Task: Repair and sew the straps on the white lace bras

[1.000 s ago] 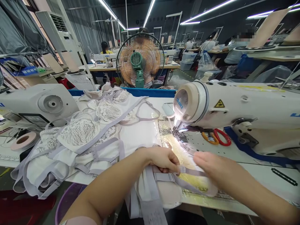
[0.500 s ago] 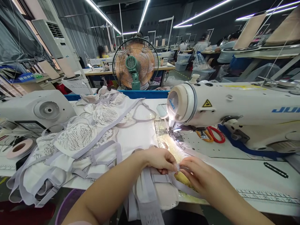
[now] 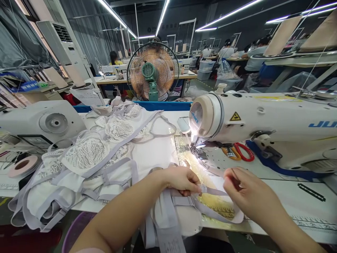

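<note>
My left hand pinches a small clear ring on a grey elastic strap at the table's front edge. My right hand grips the same strap a little to the right, so the strap runs taut between the two hands. The strap belongs to a white and grey garment that hangs over the table edge below my hands. Just beyond them the needle area of a white sewing machine is brightly lit.
A pile of white lace garments with grey straps fills the table's left half. Red and orange scissors lie under the machine arm. A tape roll and a second machine stand at far left. A fan is behind.
My right hand met the left at the ring half a second ago, then drew right along the strap. The left hand stayed in place.
</note>
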The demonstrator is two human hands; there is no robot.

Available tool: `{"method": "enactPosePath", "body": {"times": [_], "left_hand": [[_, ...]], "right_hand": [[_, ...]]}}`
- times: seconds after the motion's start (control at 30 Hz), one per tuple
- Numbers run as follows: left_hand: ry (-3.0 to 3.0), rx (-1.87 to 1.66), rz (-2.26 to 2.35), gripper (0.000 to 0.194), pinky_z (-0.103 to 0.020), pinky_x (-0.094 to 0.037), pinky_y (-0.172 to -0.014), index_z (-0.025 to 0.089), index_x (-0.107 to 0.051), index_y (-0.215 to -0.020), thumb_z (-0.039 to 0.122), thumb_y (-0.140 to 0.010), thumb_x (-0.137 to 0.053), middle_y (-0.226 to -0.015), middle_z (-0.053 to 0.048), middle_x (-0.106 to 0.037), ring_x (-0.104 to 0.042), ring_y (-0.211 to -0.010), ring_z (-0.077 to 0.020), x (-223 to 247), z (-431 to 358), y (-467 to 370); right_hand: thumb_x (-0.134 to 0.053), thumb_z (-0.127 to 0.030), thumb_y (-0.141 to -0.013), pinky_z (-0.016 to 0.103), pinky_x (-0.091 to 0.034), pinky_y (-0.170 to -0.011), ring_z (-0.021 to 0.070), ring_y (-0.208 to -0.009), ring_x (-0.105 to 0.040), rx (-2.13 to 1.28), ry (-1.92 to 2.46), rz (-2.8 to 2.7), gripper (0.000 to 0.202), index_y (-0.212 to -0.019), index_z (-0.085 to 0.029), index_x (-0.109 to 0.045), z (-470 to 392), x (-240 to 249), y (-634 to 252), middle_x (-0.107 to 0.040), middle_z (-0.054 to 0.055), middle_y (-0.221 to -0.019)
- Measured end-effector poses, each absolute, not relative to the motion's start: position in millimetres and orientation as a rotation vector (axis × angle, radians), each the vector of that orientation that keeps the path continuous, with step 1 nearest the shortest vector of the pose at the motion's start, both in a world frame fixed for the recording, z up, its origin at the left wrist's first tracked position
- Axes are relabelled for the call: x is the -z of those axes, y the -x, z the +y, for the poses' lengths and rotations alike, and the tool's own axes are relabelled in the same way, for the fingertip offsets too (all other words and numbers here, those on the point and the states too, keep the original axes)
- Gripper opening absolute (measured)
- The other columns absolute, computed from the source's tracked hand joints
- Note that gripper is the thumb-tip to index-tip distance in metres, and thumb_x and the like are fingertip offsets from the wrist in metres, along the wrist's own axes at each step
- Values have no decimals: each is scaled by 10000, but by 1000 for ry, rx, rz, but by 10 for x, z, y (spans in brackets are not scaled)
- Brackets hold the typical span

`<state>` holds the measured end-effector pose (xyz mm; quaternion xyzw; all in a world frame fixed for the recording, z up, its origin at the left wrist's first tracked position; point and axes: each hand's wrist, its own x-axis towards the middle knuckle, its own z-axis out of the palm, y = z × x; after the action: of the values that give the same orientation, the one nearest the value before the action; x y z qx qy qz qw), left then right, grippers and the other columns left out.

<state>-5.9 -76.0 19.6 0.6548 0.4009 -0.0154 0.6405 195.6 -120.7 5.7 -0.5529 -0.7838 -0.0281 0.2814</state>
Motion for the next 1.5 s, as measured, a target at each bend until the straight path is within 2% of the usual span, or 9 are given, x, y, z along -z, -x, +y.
{"method": "enactPosePath", "body": {"times": [0.27, 0.37, 0.47, 0.57, 0.73, 0.9, 1.13, 1.3, 1.5], "left_hand": [[-1515, 0, 873, 144, -181, -379, -497, 161, -537, -651, 254, -745, -594, -469, 63, -486, -470, -457, -56, -166, -767, 53], [-1498, -21, 831, 145, -177, -366, -478, 158, -524, -647, 232, -755, -587, -469, 67, -471, -454, -446, -50, -130, -766, 56], [-1461, -47, 785, 109, -177, -363, -470, 155, -540, -680, 216, -762, -577, -480, 67, -467, -444, -441, -47, -98, -760, 58], [-1413, -64, 796, 77, -179, -370, -481, 155, -564, -720, 217, -757, -592, -506, 68, -479, -445, -442, -42, -100, -757, 57], [-1438, -4, 859, 34, -178, -367, -494, 164, -600, -767, 196, -764, -587, -500, 74, -484, -446, -442, -39, -149, -763, 53], [-1451, -8, 860, 31, -176, -369, -477, 163, -588, -748, 192, -759, -588, -489, 70, -489, -453, -446, -46, -150, -760, 47], [-1453, -27, 844, 81, -176, -381, -469, 154, -557, -697, 201, -757, -585, -482, 66, -480, -463, -445, -49, -148, -767, 49], [-1427, -48, 808, 128, -175, -372, -478, 150, -536, -662, 211, -763, -586, -490, 68, -476, -459, -446, -42, -129, -762, 52], [-1424, -7, 882, 63, -178, -372, -508, 152, -570, -715, 191, -763, -578, -467, 74, -480, -453, -441, -39, -207, -774, 60]], "right_hand": [[-417, -355, -848, 225, -400, -465, 110, -516, -490, -394, 1462, -2229, 201, -741, -231, -534, -1337, -21, -1812, -550, 4, -681], [-360, -301, -865, 231, -387, -481, 117, -547, -500, -297, 1441, -2299, 258, -653, -221, -484, -1338, 54, -1706, -527, 3, -653], [-346, -253, -826, 234, -316, -431, 105, -476, -425, -68, 1403, -2308, 236, -593, -223, -375, -1312, 86, -1677, -448, -14, -584], [-363, -242, -790, 224, -293, -410, 93, -456, -381, 19, 1412, -2265, 205, -591, -228, -318, -1277, 56, -1733, -415, -25, -568], [-371, -286, -793, 241, -324, -445, 116, -482, -411, -24, 1535, -2045, 197, -604, -234, -352, -1281, -95, -1892, -413, -29, -529], [-393, -302, -797, 266, -349, -492, 130, -512, -452, -238, 1629, -1860, 147, -669, -244, -438, -1404, -239, -1928, -473, -28, -576], [-494, -373, -796, 234, -362, -433, 105, -472, -431, -478, 1490, -2146, 141, -749, -240, -493, -1412, -73, -1784, -501, -21, -658], [-355, -316, -872, 243, -408, -508, 127, -564, -480, -440, 1436, -2236, 236, -656, -230, -396, -1358, 16, -1717, -484, -1, -654], [-364, -413, -850, 266, -408, -491, 152, -549, -506, -257, 1593, -1999, 221, -726, -237, -414, -1349, -183, -2110, -521, 10, -630]]}}
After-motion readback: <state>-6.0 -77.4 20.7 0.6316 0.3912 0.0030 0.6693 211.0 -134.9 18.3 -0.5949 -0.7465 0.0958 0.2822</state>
